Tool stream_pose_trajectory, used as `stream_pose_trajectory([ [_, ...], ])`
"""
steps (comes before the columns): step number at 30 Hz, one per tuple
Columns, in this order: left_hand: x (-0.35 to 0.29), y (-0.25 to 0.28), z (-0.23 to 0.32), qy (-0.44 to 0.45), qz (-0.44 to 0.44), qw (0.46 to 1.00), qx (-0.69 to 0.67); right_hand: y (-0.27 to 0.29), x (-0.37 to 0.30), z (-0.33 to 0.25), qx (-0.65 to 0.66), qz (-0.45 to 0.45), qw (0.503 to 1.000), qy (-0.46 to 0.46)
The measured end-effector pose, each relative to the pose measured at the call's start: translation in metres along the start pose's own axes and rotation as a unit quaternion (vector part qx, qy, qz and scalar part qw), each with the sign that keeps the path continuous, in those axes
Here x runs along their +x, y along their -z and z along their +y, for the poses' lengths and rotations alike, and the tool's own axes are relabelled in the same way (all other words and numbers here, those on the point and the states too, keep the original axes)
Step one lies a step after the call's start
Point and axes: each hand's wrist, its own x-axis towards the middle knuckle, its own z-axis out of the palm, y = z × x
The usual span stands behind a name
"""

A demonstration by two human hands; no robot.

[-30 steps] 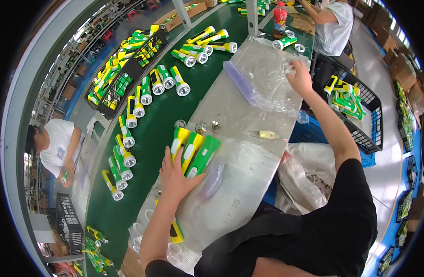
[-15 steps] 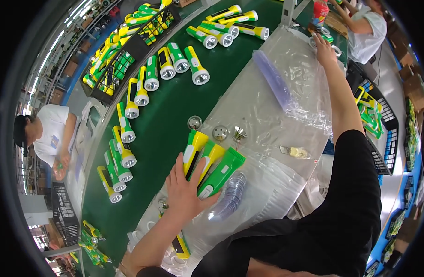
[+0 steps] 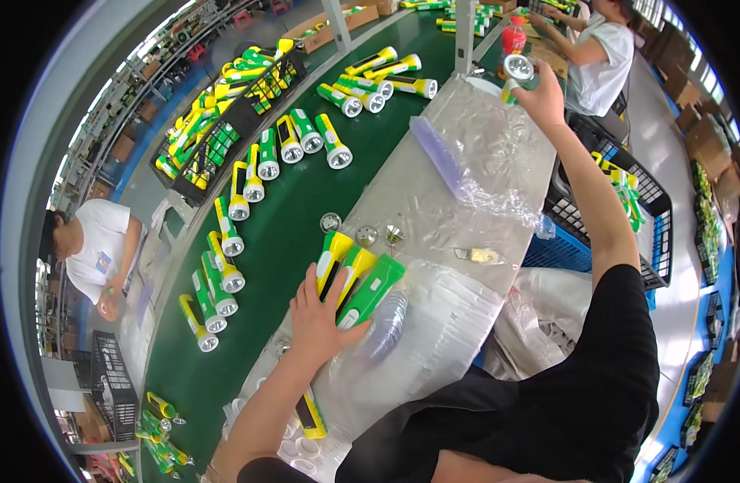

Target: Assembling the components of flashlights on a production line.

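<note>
Round-lensed flashlight (image 3: 517,68) with a white rim is grasped in the right hand's (image 3: 545,98) grip, near a red plastic bottle (image 3: 512,39). The left hand (image 3: 315,318) lies across three ribless, tapering flashlight bodies of green and yellow plastic (image 3: 372,291) on crinkled, clear film (image 3: 434,282); whether that grip is clenched, I cannot tell. Just beside lie a ridged, translucent plastic stack (image 3: 388,328) and shiny metal cups (image 3: 366,235).

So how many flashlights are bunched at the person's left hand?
3: a yellow-ended flashlight on the left, a second yellow-ended flashlight in the middle, a green flashlight on the right. The left hand could hide more.
</note>
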Motion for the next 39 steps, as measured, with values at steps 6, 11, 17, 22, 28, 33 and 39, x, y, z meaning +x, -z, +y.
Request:
stream_pose_trajectory([
  [6,-0.006,-0.003,-0.006,-0.044,0.025,0.999,-0.006,0.079,-0.038,-0.142,0.277,-0.023,0.961,0.012],
  [11,-0.005,0.001,-0.010,-0.038,0.024,0.999,-0.019,0.119,-0.093,-0.212,0.396,-0.149,0.905,-0.049],
  [17,-0.034,0.055,0.039,0.005,0.194,0.908,-0.371,0.154,-0.142,-0.287,0.461,-0.223,0.859,-0.016],
  [22,-0.103,0.095,0.093,-0.052,0.226,0.879,-0.418,0.192,-0.180,-0.352,0.517,-0.404,0.755,0.006],
  [28,-0.197,0.069,0.082,0.023,0.335,0.777,-0.533,0.171,-0.266,-0.377,0.660,-0.479,0.574,-0.077],
  [33,-0.248,0.052,0.085,0.050,0.351,0.691,-0.630,0.175,-0.328,-0.385,0.619,-0.745,0.216,-0.123],
  [39,-0.270,0.029,0.072,-0.001,0.304,0.526,-0.795,0.215,-0.361,-0.412,0.641,-0.719,0.104,-0.247],
])
